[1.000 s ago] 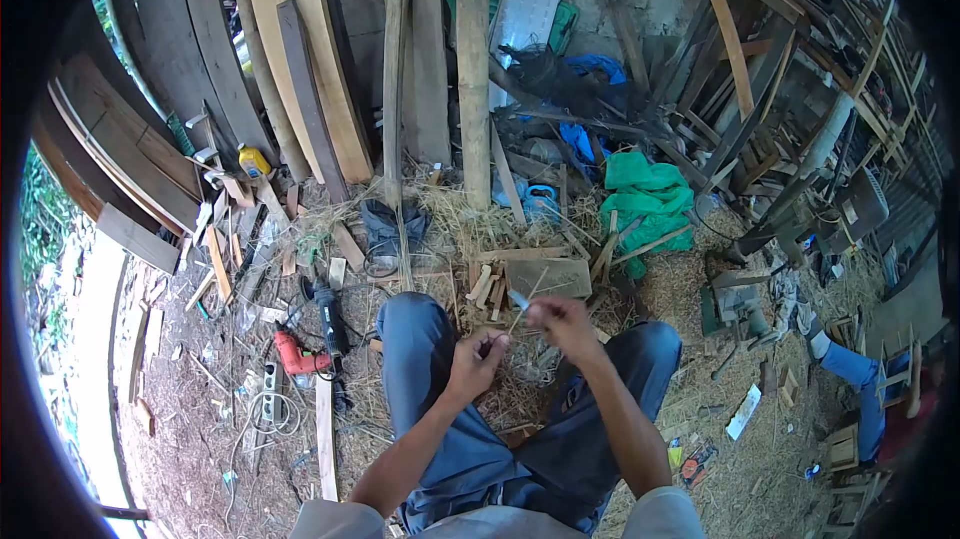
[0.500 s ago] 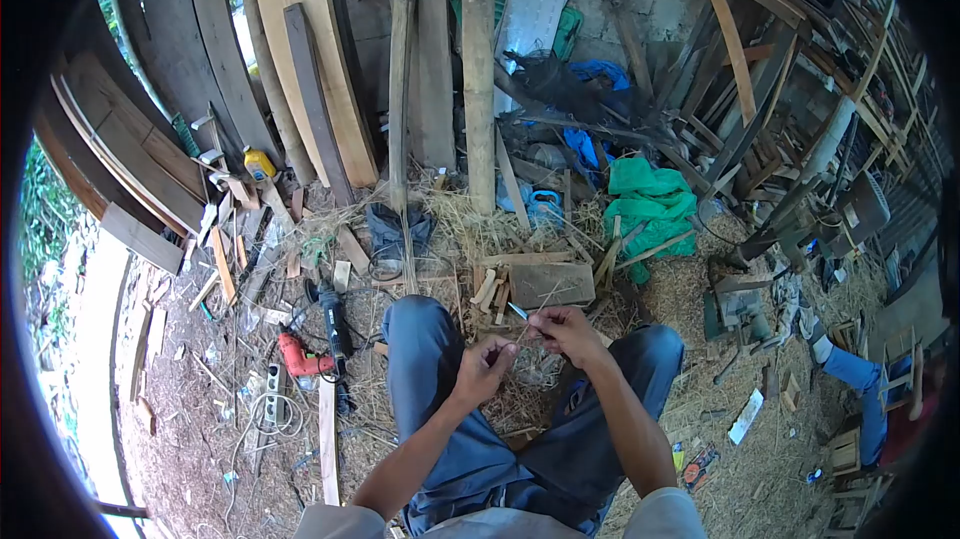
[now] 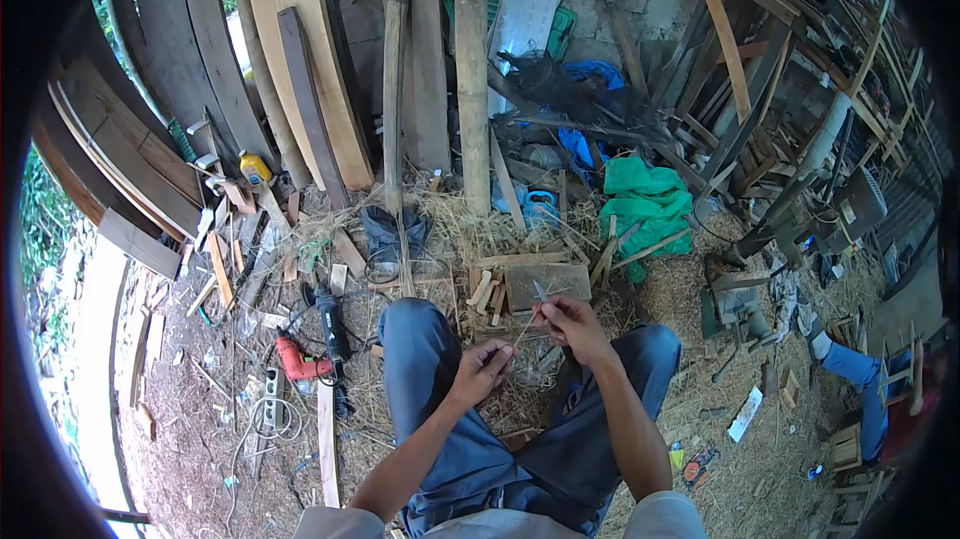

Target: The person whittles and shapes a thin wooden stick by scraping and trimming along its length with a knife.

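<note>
With our left hand (image 3: 482, 371) we pinch a thin strip (image 3: 523, 330), seemingly steadying it; our right hand (image 3: 573, 326) grips a knife (image 3: 540, 291).

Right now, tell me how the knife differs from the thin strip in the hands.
The knife has a pale blade; the thin strip is tan. The knife sits in the right hand; the strip runs from the left hand toward the right. The knife looks wider than the strip. Both are slender.
</note>
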The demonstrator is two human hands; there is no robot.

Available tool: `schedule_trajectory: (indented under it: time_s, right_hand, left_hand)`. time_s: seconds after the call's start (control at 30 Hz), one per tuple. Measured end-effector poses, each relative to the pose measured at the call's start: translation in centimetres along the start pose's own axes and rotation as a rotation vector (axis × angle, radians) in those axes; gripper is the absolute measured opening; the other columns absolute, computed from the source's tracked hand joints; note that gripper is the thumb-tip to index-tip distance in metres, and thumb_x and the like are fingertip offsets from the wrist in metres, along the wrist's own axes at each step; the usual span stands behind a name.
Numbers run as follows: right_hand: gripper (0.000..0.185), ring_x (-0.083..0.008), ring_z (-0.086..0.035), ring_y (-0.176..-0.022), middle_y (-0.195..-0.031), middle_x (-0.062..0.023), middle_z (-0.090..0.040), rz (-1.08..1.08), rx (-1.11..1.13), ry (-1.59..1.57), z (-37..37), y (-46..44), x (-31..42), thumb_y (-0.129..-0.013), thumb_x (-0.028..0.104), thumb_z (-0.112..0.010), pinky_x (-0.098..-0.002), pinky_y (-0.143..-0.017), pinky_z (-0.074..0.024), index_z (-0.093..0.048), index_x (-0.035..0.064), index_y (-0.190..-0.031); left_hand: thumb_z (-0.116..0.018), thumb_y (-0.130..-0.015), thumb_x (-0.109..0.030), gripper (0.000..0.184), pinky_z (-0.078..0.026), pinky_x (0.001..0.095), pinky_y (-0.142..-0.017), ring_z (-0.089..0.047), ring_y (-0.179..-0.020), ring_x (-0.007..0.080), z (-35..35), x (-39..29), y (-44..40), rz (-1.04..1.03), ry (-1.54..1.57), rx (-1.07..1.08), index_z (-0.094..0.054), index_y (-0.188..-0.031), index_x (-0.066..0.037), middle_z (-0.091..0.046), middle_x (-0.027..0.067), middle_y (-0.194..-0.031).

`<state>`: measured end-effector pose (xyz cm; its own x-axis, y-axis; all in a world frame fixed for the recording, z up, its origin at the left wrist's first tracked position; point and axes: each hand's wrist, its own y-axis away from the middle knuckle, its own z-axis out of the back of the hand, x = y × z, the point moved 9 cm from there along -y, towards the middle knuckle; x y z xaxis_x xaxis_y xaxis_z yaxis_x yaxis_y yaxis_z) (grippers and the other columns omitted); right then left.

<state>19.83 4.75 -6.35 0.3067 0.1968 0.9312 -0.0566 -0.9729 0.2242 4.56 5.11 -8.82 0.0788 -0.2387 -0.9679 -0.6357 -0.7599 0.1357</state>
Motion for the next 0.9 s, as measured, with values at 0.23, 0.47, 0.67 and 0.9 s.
schedule_trajectory:
  time_s: [0.23, 0.47, 0.67, 0.9]
  right_hand:
    - [0.019, -0.0034, -0.04, -0.051, -0.069, -0.001, -0.058, -0.16, 0.184, 0.052, -3.4, 1.0, -2.1, -0.088, 0.019, -0.061, -0.0192, -0.043, -0.0283, -0.052, 0.0085, -0.101]
    - [0.017, -0.0039, -0.041, -0.05, -0.068, -0.0009, -0.058, -0.224, 0.212, 0.139, -3.6, 1.1, -2.6, -0.087, 0.018, -0.063, -0.0198, -0.042, -0.0281, -0.054, 0.0082, -0.097]
    - [0.017, -0.0044, -0.045, -0.05, -0.067, -0.0015, -0.058, -0.205, 0.116, 0.15, -2.4, 0.8, -2.3, -0.085, 0.017, -0.065, -0.0202, -0.042, -0.0297, -0.054, 0.0058, -0.091]
    - [0.015, -0.0051, -0.046, -0.051, -0.069, -0.0009, -0.058, -0.247, 0.057, 0.12, -1.2, 0.7, -2.4, -0.083, 0.014, -0.066, -0.0194, -0.042, -0.0311, -0.055, 0.0049, -0.088]
  left_hand:
    - [-0.047, -0.096, -0.016, 0.018, -0.034, 0.0187, -0.048, -0.041, -0.052, 0.003, 0.1, -0.2, 0.1, 0.001, 0.045, -0.017, -0.057, -0.09, -0.002, -0.048, -0.0023, -0.063]
    - [-0.048, -0.095, -0.022, 0.02, -0.032, 0.0195, -0.045, -0.039, -0.05, 0.0034, 0.4, 0.5, -0.2, -0.083, -0.015, -0.017, -0.056, -0.091, -0.004, -0.048, -0.0019, -0.064]
    - [-0.049, -0.095, -0.018, 0.019, -0.033, 0.0197, -0.048, -0.039, -0.053, 0.0039, 0.1, 0.4, -0.6, -0.049, -0.011, 0.005, -0.056, -0.088, -0.003, -0.047, -0.0023, -0.064]
    - [-0.049, -0.094, -0.015, 0.017, -0.035, 0.0211, -0.05, -0.042, -0.056, 0.0037, 0.2, -1.5, -0.5, -0.254, -0.377, -0.091, -0.059, -0.089, -0.002, -0.047, -0.0023, -0.062]
